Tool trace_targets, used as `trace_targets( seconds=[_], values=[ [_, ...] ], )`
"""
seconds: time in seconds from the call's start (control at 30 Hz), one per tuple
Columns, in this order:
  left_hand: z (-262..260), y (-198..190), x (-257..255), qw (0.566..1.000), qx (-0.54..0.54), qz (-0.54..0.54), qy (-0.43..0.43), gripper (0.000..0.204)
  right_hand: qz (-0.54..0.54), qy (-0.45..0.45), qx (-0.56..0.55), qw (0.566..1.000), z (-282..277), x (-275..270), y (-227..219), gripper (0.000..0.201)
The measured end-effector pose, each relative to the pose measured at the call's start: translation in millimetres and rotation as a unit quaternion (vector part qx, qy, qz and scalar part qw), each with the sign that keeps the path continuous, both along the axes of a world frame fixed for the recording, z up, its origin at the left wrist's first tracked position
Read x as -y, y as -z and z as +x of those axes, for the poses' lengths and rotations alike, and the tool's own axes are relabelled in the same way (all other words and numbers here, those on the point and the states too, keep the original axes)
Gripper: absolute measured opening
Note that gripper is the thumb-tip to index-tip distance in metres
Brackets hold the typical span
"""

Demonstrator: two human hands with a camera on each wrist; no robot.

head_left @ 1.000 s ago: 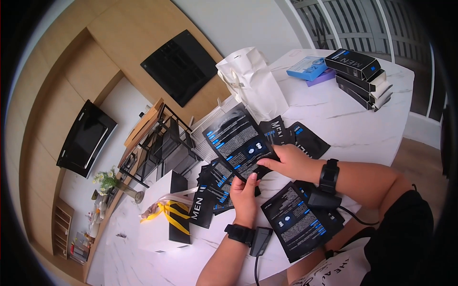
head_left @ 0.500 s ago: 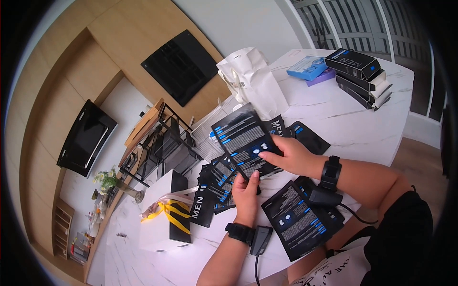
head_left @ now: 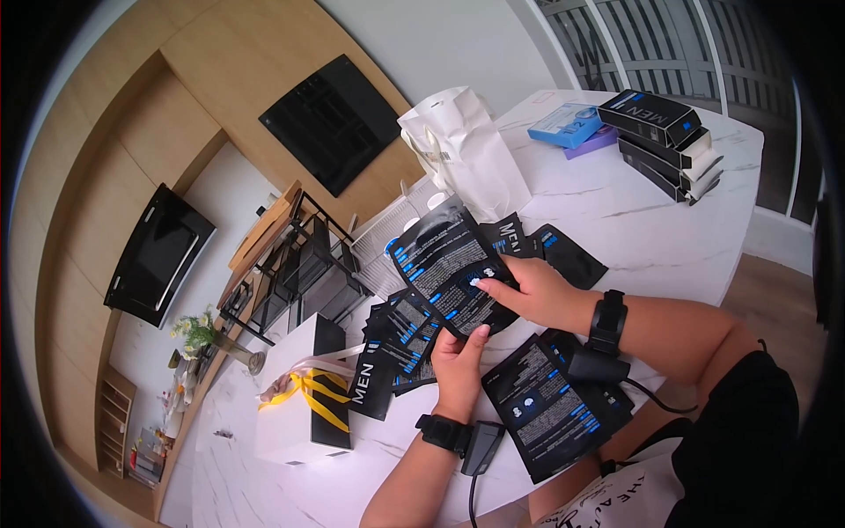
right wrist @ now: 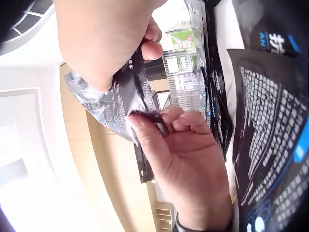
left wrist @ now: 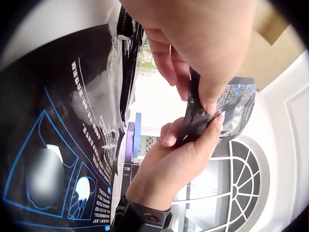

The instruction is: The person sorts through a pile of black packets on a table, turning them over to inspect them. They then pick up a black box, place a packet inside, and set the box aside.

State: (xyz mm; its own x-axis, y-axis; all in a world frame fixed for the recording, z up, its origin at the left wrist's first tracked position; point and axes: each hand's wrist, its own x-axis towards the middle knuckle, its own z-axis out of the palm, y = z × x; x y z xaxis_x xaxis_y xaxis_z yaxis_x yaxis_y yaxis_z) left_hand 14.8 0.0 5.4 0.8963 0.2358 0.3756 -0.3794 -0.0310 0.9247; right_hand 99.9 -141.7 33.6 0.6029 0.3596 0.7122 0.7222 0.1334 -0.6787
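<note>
Both hands hold a black sachet (head_left: 449, 260) with small white and blue print, raised over the table. My left hand (head_left: 458, 374) pinches its bottom corner between thumb and fingers. Along the lower right edge, my right hand (head_left: 550, 295) grips it with the thumb on the printed face. In the left wrist view the sachet (left wrist: 236, 108) looks bent between the two thumbs. Fanned black sachets (head_left: 400, 339) lie behind my left hand, one lettered MEN. Nearer the body, another pile of sachets (head_left: 550, 409) lies by the table edge, partly under my right wrist.
A white paper bag (head_left: 466, 158) stands behind the sachet. Black boxes (head_left: 656, 119) are stacked at the far right beside a blue box (head_left: 568, 125). To the left sit a white box (head_left: 286, 396) with yellow ribbon and a black rack (head_left: 299, 255).
The held sachet has shifted a little to the right and now bows more along its face. My left thumb has moved slightly right along the bottom corner. The piles have not moved.
</note>
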Motion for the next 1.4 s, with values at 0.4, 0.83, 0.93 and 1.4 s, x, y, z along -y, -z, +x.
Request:
trace_targets(
  seconds=[0.4,0.83,0.93,1.4],
  values=[
    [4,-1,-1,0.994,0.041,-0.103,-0.015,0.019,-0.124,-0.020,0.009,0.992,2,8,-4,0.032],
    [6,5,-11,0.999,0.027,-0.019,0.005,0.018,0.040,-0.031,-0.011,0.999,2,-4,2,0.024],
    [3,4,-7,0.999,0.027,-0.022,0.019,0.020,0.008,0.011,-0.017,1.000,-1,4,-8,0.025],
    [-3,1,-3,0.994,-0.009,-0.020,0.105,0.029,0.146,-0.257,-0.219,0.930,21,3,-9,0.043]
  ],
)
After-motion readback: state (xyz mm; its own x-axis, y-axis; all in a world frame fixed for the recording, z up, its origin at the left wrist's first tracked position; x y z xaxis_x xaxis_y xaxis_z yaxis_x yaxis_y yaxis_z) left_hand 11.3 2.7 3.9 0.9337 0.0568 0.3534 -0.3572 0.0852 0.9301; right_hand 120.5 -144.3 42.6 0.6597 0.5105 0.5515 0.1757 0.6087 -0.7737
